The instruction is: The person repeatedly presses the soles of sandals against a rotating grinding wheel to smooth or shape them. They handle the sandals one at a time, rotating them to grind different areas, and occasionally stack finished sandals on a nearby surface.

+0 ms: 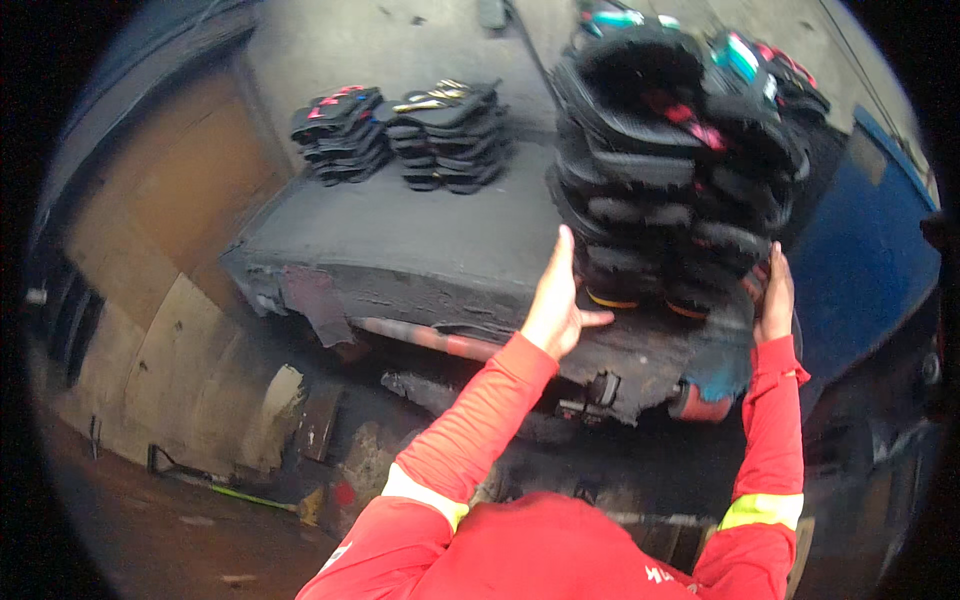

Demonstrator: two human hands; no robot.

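Observation:
A tall stack of black sandals (640,215) stands near the right end of a dark-covered bench. My left hand (562,305) is at its lower left side, thumb spread toward the bottom sandals and fingers stretched upward. Along the stack's right side, my right hand (777,295) lies with its fingers straight and pointing up. Both palms face the stack; whether they press on it I cannot tell. Pink straps show partway up, and an orange edge shows on a bottom sole. Motion blurs the stack.
Two shorter sandal piles, one with pink straps (340,135) and one with gold straps (445,135), sit farther left on the bench (400,235). More sandals (775,75) lie behind the tall stack. A blue panel (870,240) stands at right; a wooden board (180,190) is at left.

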